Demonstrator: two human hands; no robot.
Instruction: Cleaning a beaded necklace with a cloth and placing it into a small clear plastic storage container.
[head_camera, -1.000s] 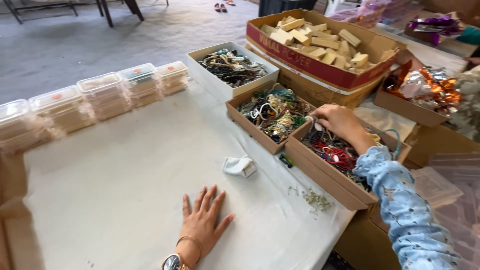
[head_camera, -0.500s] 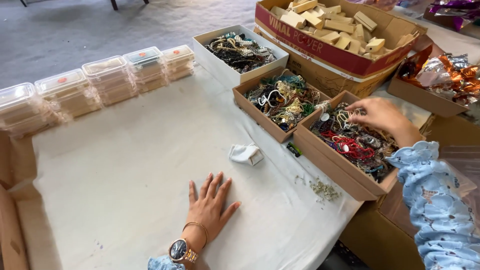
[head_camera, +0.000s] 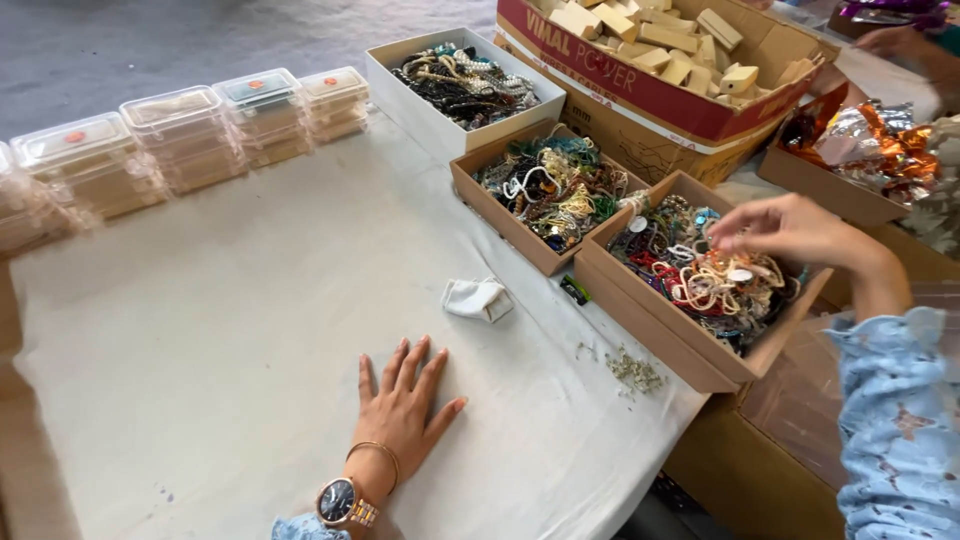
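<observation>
Pale cloth is spread over the table (head_camera: 220, 330), with the left hand (head_camera: 405, 405) laid flat and open on it, nothing held. Over at the brown cardboard box (head_camera: 650, 320) of tangled bead necklaces (head_camera: 705, 280), the right hand (head_camera: 790, 230) is pinched shut on a cream strand. Since everything's knotted together, a whole clump could get dragged out and dumped over the box edge if that strand is pulled hard, or it could be snapped

We see an open brown cardboard box (head_camera: 650, 315) at right of centre, sitting tilted. It brims with tangled beaded jewellery (head_camera: 705, 280), red, cream and dark strands heaped together.
</observation>
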